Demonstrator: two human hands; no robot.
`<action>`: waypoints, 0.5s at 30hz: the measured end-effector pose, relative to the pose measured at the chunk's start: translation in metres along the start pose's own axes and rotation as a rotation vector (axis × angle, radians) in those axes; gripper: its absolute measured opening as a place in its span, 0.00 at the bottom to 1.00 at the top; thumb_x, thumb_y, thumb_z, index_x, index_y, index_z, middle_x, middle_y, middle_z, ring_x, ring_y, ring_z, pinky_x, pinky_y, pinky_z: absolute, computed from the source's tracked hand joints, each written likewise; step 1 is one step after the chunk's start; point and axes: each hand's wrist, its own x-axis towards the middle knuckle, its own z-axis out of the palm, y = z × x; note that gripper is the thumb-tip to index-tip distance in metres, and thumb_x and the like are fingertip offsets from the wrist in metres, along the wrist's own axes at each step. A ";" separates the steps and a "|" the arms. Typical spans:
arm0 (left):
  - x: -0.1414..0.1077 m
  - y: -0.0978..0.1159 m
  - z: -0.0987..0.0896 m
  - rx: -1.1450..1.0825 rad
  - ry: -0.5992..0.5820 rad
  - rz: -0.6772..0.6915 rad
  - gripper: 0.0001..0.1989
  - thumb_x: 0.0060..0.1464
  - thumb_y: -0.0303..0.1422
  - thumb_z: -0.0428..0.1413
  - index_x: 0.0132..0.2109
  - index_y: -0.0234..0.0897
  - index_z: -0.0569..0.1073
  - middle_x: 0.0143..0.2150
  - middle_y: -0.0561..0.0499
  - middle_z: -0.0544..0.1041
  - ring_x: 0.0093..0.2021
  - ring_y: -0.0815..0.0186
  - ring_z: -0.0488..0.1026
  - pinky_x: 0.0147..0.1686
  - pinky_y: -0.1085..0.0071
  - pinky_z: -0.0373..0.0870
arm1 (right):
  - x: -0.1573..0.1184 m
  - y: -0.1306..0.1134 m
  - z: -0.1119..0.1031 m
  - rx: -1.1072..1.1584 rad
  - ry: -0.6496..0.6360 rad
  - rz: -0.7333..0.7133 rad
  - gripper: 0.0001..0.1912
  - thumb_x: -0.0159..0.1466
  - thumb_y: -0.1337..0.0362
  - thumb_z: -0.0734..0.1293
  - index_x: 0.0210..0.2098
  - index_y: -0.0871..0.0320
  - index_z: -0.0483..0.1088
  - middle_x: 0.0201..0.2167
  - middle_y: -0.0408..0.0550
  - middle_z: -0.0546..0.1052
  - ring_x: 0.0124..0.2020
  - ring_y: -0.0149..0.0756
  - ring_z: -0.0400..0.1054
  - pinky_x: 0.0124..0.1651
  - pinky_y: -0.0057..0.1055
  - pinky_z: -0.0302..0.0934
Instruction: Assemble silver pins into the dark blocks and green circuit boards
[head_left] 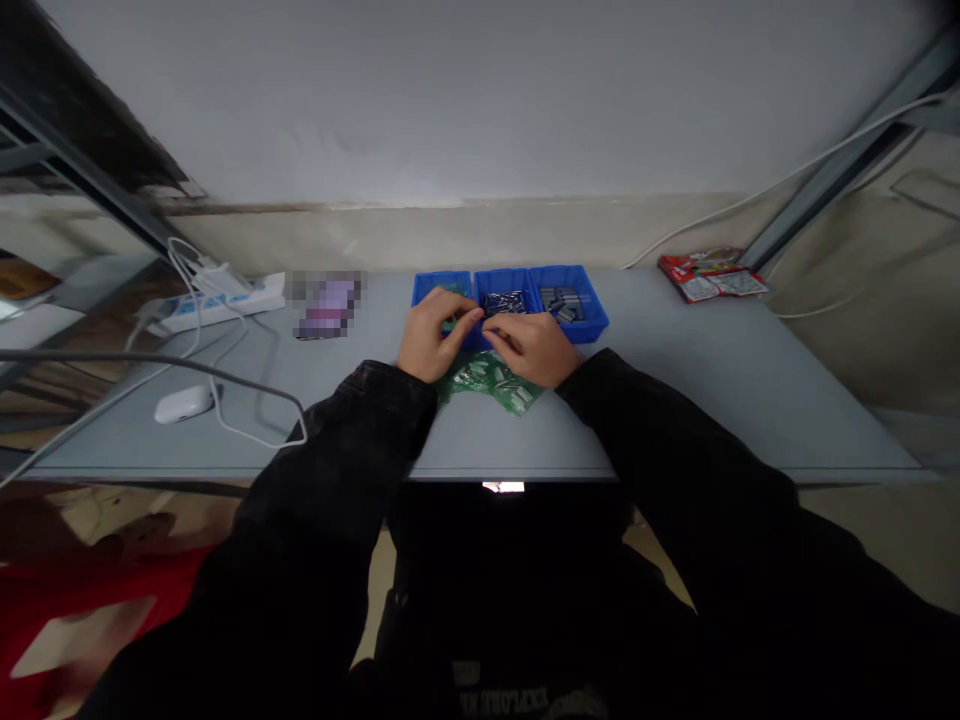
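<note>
My left hand (435,335) and my right hand (534,345) meet fingertip to fingertip over the front edge of the blue bins. Both are closed in a pinch; whatever lies between the fingers is too small to make out. Behind them stand a left blue bin (424,284), partly covered by my left hand, a middle bin with thin shiny metal pins (506,302), and a right bin with grey cylindrical pieces (564,303). Below my hands, green plastic bags (496,378) holding small silvery pieces lie on the table, partly hidden by my right hand.
On the left of the grey table (675,400) are a power strip (225,302) with plugs, a pixelated purple item (328,306), a white earbud case (184,404) and loose cables (255,376). A red packet (712,277) lies at the back right, near a metal post.
</note>
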 end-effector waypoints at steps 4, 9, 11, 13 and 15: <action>0.000 0.000 0.001 -0.005 0.015 0.009 0.14 0.68 0.40 0.55 0.39 0.35 0.78 0.35 0.50 0.79 0.37 0.65 0.71 0.42 0.68 0.70 | -0.001 0.001 0.000 -0.001 0.010 -0.020 0.13 0.75 0.62 0.59 0.42 0.59 0.73 0.33 0.45 0.78 0.31 0.32 0.68 0.40 0.31 0.58; 0.000 -0.001 0.001 -0.005 0.024 0.015 0.13 0.68 0.39 0.56 0.38 0.36 0.78 0.35 0.50 0.80 0.36 0.65 0.72 0.41 0.68 0.71 | -0.001 0.001 0.000 0.005 0.018 -0.030 0.12 0.74 0.64 0.60 0.42 0.60 0.73 0.33 0.46 0.79 0.32 0.33 0.70 0.40 0.31 0.58; 0.000 -0.001 0.001 -0.003 0.027 0.016 0.13 0.68 0.39 0.56 0.38 0.36 0.78 0.35 0.50 0.80 0.36 0.65 0.72 0.41 0.67 0.71 | -0.001 0.001 0.000 0.005 0.030 -0.036 0.11 0.74 0.64 0.60 0.42 0.60 0.74 0.33 0.46 0.79 0.32 0.32 0.69 0.39 0.31 0.58; 0.000 -0.001 0.002 0.009 0.021 0.009 0.13 0.68 0.39 0.56 0.38 0.36 0.78 0.34 0.50 0.80 0.36 0.65 0.72 0.41 0.67 0.71 | -0.001 0.000 0.000 0.006 0.037 -0.045 0.12 0.74 0.64 0.60 0.42 0.60 0.74 0.32 0.45 0.78 0.30 0.32 0.68 0.39 0.30 0.57; 0.000 -0.001 0.002 0.017 0.019 0.006 0.13 0.68 0.39 0.56 0.38 0.36 0.78 0.35 0.49 0.80 0.36 0.65 0.72 0.41 0.67 0.71 | -0.001 0.000 0.000 0.008 0.037 -0.051 0.12 0.74 0.64 0.60 0.41 0.60 0.74 0.32 0.45 0.78 0.29 0.31 0.67 0.38 0.30 0.57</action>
